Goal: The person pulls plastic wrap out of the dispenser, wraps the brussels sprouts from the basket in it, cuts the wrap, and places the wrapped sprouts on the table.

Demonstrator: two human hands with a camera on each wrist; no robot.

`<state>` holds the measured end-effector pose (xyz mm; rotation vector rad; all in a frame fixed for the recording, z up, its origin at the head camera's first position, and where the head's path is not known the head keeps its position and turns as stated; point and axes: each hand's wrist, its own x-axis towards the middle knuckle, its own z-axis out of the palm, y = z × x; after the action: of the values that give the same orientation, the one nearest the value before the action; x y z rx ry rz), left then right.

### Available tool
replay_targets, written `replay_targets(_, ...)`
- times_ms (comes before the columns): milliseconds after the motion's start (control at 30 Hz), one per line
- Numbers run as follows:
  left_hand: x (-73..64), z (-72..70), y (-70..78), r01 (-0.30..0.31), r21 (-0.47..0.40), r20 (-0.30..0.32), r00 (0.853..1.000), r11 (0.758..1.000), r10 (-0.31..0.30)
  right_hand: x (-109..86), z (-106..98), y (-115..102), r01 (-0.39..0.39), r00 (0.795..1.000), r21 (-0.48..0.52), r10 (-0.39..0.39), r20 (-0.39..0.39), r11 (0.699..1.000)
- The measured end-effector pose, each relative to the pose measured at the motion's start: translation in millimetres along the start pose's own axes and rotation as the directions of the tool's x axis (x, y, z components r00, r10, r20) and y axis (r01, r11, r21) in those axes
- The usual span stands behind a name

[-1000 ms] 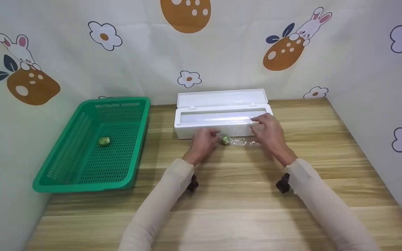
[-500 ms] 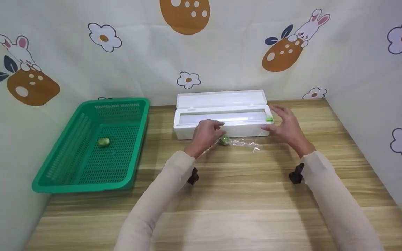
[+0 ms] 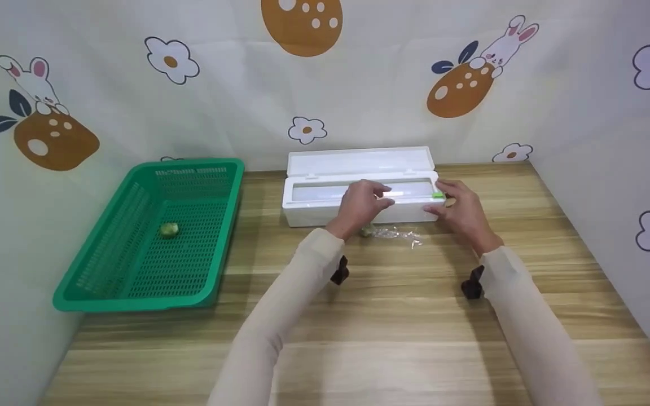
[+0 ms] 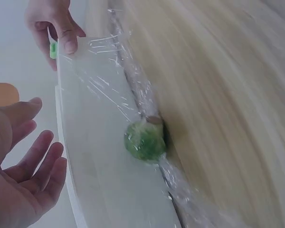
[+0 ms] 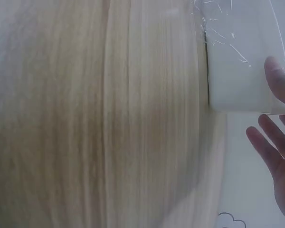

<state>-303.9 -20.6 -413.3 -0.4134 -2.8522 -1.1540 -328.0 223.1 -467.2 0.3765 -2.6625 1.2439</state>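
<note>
A white cling film dispenser [image 3: 313, 216] stands near the back wall, its lid [image 3: 359, 162] raised and a green slider cutter [image 3: 438, 195] at its right end. My right hand [image 3: 463, 211] grips that end, thumb on the front face and fingers at the end and top. Over the dispenser's middle, my left hand [image 3: 361, 206] hovers with loosely bent fingers and nothing between them. Just in front lies a small round green vegetable [image 4: 145, 141], like a Brussels sprout, inside bunched clear cling film [image 3: 395, 232]. In the head view my left hand partly hides it.
A green plastic basket [image 3: 220, 270] stands on the left of the wooden table [image 3: 404, 338], with one small green vegetable [image 3: 169, 230] inside. A patterned curtain [image 3: 359, 79] rises right behind the dispenser and along both sides.
My right hand has moved right from above the dispenser to its end, uncovering the green slider. The left hand has shifted right and up, from beside the wrapped vegetable to over the dispenser.
</note>
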Motion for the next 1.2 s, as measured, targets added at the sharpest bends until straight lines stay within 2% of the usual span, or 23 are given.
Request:
replay_targets(233, 17.9, 17.9, 14.1, -0.033, -0.050, 0.045, 0.998, 0.998, 0.035, 0.9, 2.4, 3.3, -0.012, 1.000, 0.046, 0.013, -0.023, 0.999)
replay_targets(433, 30.7, 26.2, 31.5, -0.071, -0.015, 0.045, 0.996, 0.997, 0.072, 1.7, 5.9, 1.1, -0.014, 0.999, 0.076, 0.017, -0.046, 0.997)
replay_targets(567, 37.4, 38.5, 41.3, -0.069, -0.009, 0.039, 0.997, 0.998, 0.069, -0.2, 4.0, 3.1, -0.024, 0.998, 0.079, 0.028, -0.051, 0.997)
replay_targets(733, 40.2, 55.6, 48.3, -0.045, 0.018, 0.031, 0.999, 0.999, 0.045, -3.4, 0.6, 7.1, -0.033, 0.999, 0.054, 0.035, -0.039, 0.998)
replay_targets(867, 40.5, 65.9, 51.0, -0.035, 0.053, 0.001, 0.999, 0.998, 0.035, -3.2, -0.8, 9.6, -0.002, 0.998, 0.048, 0.005, -0.059, 0.999)
replay_targets(1067, 41.3, 76.0, 51.2, -0.030, 0.162, -0.044, 0.998, 0.986, 0.038, -2.1, -0.8, 11.1, 0.032, 0.997, 0.058, -0.028, -0.069, 0.998)
replay_targets(1200, 41.7, 80.4, 50.7, 0.001, 0.190, -0.071, 0.997, 0.982, 0.012, -1.4, 0.7, 10.5, 0.027, 0.998, 0.048, -0.025, -0.055, 0.998)
